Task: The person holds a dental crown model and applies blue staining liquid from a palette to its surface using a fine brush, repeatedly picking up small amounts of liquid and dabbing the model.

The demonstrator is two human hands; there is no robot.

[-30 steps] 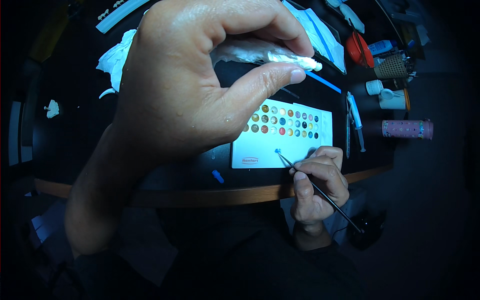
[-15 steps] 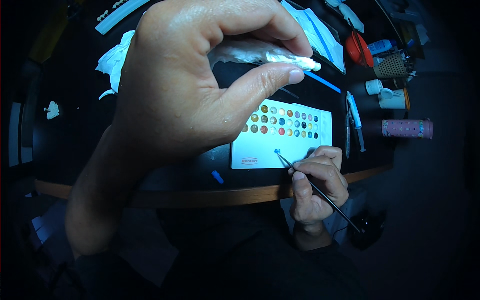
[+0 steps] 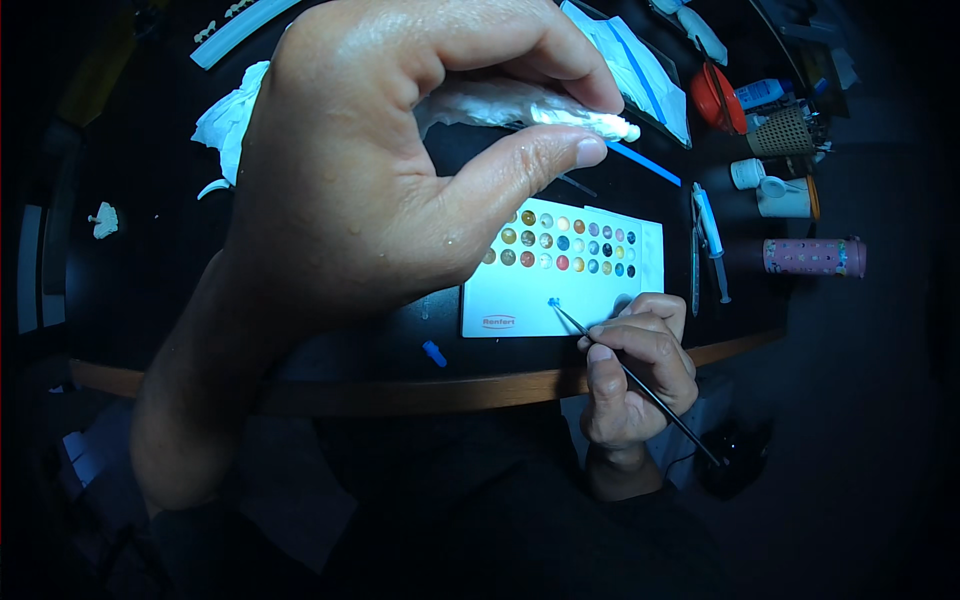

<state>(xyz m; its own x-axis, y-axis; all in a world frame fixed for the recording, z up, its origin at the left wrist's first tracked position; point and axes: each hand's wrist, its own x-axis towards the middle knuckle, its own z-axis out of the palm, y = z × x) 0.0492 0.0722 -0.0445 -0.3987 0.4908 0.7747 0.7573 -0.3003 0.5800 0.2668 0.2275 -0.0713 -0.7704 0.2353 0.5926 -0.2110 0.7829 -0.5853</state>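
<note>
My left hand (image 3: 340,170), large and close to the camera, pinches a crumpled white tissue (image 3: 480,104) between thumb and fingers. A small whitish piece (image 3: 630,131), too bright to make out, pokes out past the fingertips. Below it, a white mixing palette (image 3: 610,318) with rows of small round wells of coloured paste lies on the dark table; my left hand covers its upper left part. My right hand (image 3: 640,365) grips a thin dark brush (image 3: 658,402) like a pen. The brush tip meets a small blue dab (image 3: 553,302) on the palette's plain lower part.
Right of the palette lie a syringe (image 3: 709,225) and a slim metal tool (image 3: 695,265). Further right are a pink patterned cylinder (image 3: 815,257), a white cup (image 3: 785,198) and a red bowl (image 3: 712,98). A small blue cap (image 3: 434,353) lies near the wooden table edge (image 3: 480,392).
</note>
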